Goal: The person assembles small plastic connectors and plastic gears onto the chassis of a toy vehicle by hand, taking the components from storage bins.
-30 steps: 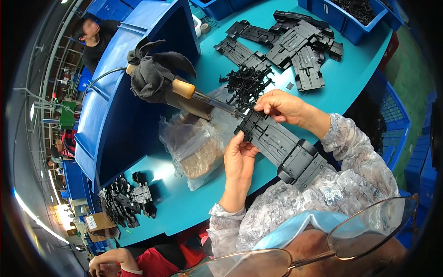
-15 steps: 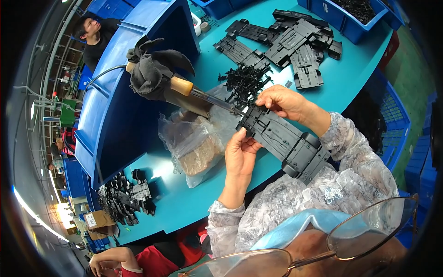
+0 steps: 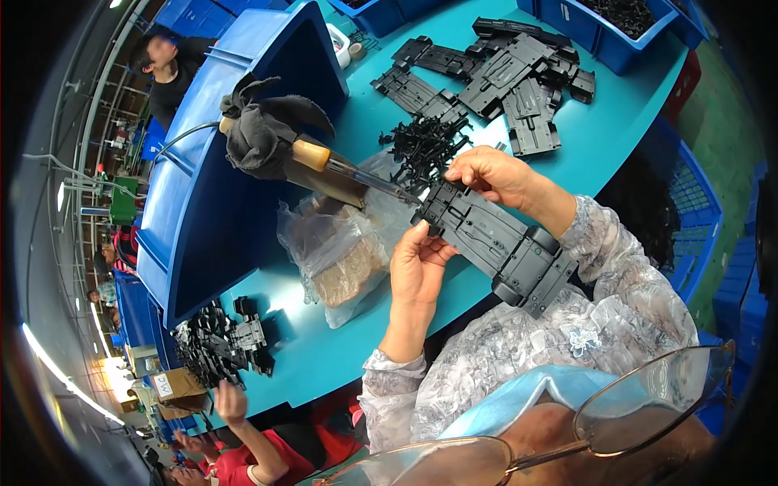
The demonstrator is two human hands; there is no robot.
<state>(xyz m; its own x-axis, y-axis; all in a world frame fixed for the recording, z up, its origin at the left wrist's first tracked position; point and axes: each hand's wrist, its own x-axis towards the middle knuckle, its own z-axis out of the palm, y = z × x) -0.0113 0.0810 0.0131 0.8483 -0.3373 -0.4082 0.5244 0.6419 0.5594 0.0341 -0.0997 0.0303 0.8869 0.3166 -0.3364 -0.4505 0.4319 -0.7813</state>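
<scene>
Between my hands is a black plastic toy car chassis [image 3: 486,241], tilted, its near end close to my clothing. My left hand [image 3: 417,271] pinches the edge at its far end, thumb on top. My right hand [image 3: 496,174] grips the opposite corner of that end, fingers curled. The metal tip of a soldering iron [image 3: 365,176] with a wooden handle reaches that end; whether it touches cannot be told. Dark grey cloth [image 3: 261,139] is wrapped round the iron's rear. Just beyond my hands lies a heap of small black plastic parts [image 3: 425,144].
More black chassis [image 3: 506,77] are piled at the far right of the teal table [image 3: 600,134]. A large blue bin [image 3: 231,174] stands on its side at left. Near it lie a plastic-wrapped block [image 3: 344,271] and black parts [image 3: 223,340]. A co-worker's arm [image 3: 251,437] is at lower left.
My hands keep their hold on the chassis, which has barely shifted. At lower left the co-worker's hand has risen toward the table edge.
</scene>
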